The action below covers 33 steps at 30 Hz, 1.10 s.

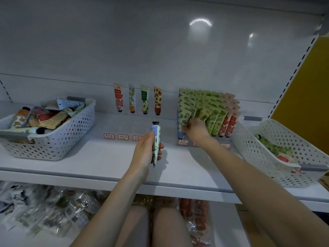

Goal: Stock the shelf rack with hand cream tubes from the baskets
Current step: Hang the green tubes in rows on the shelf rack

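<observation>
My left hand [145, 152] grips a blue-and-cream hand cream tube [156, 138] over the shelf, its black cap pointing up. My right hand [194, 128] pinches a cream tube with blue flowers [184, 115] at the front left of the filled rack [208, 113], where rows of green and red tubes stand cap down. A clear rack [124, 129] in the middle holds only a back row of several tubes [138, 98]. The left basket [71, 132] is heaped with mixed tubes. The right basket [277, 147] holds a few green and red ones.
Red-bordered labels [122, 136] line the rack fronts. The white shelf board [99, 157] runs between the baskets. Below it, clear bags of goods [49, 211] lie on a lower shelf. A yellow wall [308, 86] stands at the right.
</observation>
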### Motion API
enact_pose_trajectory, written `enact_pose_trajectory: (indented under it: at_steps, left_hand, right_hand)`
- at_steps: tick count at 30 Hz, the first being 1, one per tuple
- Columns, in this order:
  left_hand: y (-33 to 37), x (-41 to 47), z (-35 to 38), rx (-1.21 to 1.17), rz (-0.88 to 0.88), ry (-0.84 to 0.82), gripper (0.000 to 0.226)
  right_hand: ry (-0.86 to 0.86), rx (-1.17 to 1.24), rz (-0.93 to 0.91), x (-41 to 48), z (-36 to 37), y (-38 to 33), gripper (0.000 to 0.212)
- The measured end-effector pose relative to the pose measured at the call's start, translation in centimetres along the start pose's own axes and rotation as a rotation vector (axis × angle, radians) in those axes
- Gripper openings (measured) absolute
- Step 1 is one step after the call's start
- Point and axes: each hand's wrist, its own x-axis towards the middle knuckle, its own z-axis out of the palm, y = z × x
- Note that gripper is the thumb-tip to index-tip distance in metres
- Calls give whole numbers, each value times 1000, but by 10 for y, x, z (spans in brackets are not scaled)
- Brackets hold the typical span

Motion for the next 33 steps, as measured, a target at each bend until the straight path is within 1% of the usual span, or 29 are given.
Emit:
enact_pose_trajectory:
  at_steps: [6,10,11,15,19,21,22,24,27,28,29,30,32,33]
  left_hand:
    - [1,-2,1,-4,5,2,41]
    - [1,-4,0,1,1,4,41]
    - [2,-4,0,-1,1,3,41]
    - [3,-5,0,-18,9,6,38]
    - [5,-7,-2,-54,24,7,26]
    - [6,-8,-2,-73,38,-4,22]
    - [7,-8,-2,-76,50,-13,20]
    - [9,-8,-2,-75,78,-18,15]
    - [15,-8,-1,-112,111,-5,14]
    - [18,-8,1,-151,118,1,13]
    - [20,-8,3,-200,127,6,11]
    - [22,-8,6,-247,138,8,8]
    - [24,-9,13,-320,161,1,10]
    - [24,-10,16,-338,168,-9,11]
  right_hand:
    - [-21,24,1,-1,-1,1,36]
    - [-23,35,-11,-2,-3,1,20]
    - [-24,41,-9,-3,-3,1,19]
    - [-31,58,-6,-4,-3,2,20]
    - [-32,65,-8,-6,-5,2,39]
    - [-27,62,-16,-9,-6,4,38]
    - [-20,72,-23,-11,-7,5,32]
    - [23,128,-49,-17,-13,7,17]
    - [150,314,-148,-36,-26,6,19]
    - [143,399,-172,-47,-32,3,18]
    - [89,468,-190,-59,-36,1,17]
    - [-7,510,-211,-72,-38,-2,15]
    - [-193,524,-226,-93,-35,-4,12]
    - [-244,546,-209,-100,-32,-3,13]
